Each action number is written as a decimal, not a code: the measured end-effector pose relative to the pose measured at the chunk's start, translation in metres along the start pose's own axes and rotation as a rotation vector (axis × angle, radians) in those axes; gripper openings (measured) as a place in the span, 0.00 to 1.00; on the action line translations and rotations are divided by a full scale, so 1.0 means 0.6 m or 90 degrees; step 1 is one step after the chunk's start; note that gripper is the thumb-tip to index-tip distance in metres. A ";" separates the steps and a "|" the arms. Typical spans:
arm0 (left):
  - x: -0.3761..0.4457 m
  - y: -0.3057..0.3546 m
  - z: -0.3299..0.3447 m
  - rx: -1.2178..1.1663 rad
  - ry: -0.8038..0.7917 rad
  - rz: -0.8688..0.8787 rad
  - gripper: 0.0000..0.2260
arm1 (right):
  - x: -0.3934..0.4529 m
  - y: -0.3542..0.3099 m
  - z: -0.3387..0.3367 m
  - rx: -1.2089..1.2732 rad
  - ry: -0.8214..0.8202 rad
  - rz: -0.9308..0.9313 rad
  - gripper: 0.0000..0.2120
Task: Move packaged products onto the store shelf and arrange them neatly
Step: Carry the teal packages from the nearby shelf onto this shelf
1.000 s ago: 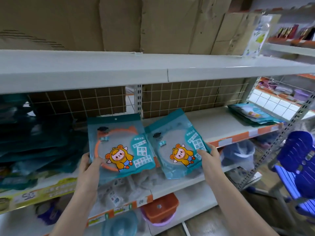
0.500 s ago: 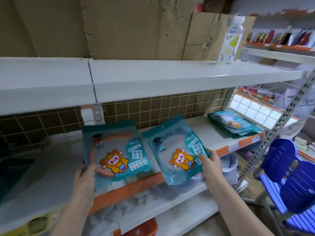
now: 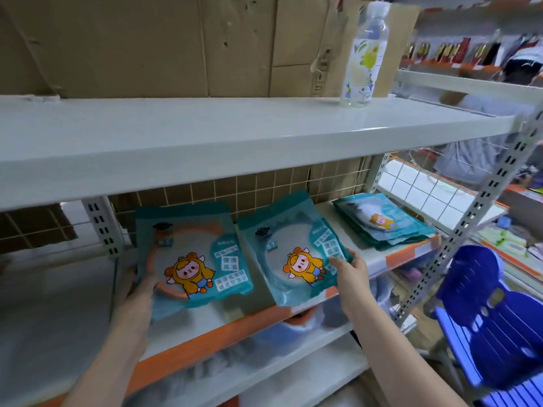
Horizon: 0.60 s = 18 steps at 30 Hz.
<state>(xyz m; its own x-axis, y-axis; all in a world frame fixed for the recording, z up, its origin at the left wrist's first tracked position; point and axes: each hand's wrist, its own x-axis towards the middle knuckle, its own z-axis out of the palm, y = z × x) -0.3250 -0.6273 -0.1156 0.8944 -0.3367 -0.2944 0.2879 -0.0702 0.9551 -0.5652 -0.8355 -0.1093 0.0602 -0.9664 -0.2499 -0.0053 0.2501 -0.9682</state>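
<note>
I hold two teal packets, each printed with a yellow cartoon figure, over the middle white shelf [image 3: 379, 255]. My left hand [image 3: 140, 292] grips the lower left corner of the left packet [image 3: 191, 254], which has an orange ring inside. My right hand [image 3: 349, 271] pinches the right edge of the right packet [image 3: 291, 251], which holds a pale blue ring. Both packets are tilted up towards me, their lower edges near the shelf's orange front strip. A stack of the same teal packets [image 3: 385, 221] lies flat at the shelf's right end.
A clear drink bottle [image 3: 364, 54] stands on the upper shelf [image 3: 235, 136] in front of cardboard boxes [image 3: 147, 45]. A blue plastic chair [image 3: 484, 318] stands at the lower right beside the perforated upright post [image 3: 470, 221]. Lower shelves hold blurred goods.
The view has swung rightwards along the shelving. Both packets have moved with my hands towards the right section of the shelf, closer to the flat stack.
</note>
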 end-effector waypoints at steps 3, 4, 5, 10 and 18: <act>-0.014 -0.002 0.042 -0.007 0.039 -0.036 0.08 | 0.054 -0.008 -0.021 0.004 -0.022 -0.003 0.20; -0.018 -0.003 0.059 -0.011 0.045 -0.034 0.09 | 0.072 -0.012 -0.029 0.002 -0.032 -0.008 0.21; -0.026 -0.003 0.080 -0.018 0.047 -0.024 0.10 | 0.092 -0.018 -0.039 -0.003 -0.043 -0.017 0.22; -0.080 -0.037 0.200 -0.060 0.064 0.017 0.07 | 0.212 -0.061 -0.114 -0.035 -0.083 -0.047 0.21; -0.143 -0.064 0.376 -0.050 0.077 0.022 0.20 | 0.433 -0.117 -0.236 -0.032 0.000 -0.023 0.21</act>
<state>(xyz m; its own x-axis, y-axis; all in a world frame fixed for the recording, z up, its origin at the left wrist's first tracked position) -0.4900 -0.8074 -0.1192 0.9377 -0.2210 -0.2681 0.2781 0.0150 0.9604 -0.6904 -1.1125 -0.1077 0.0605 -0.9749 -0.2143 -0.0531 0.2112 -0.9760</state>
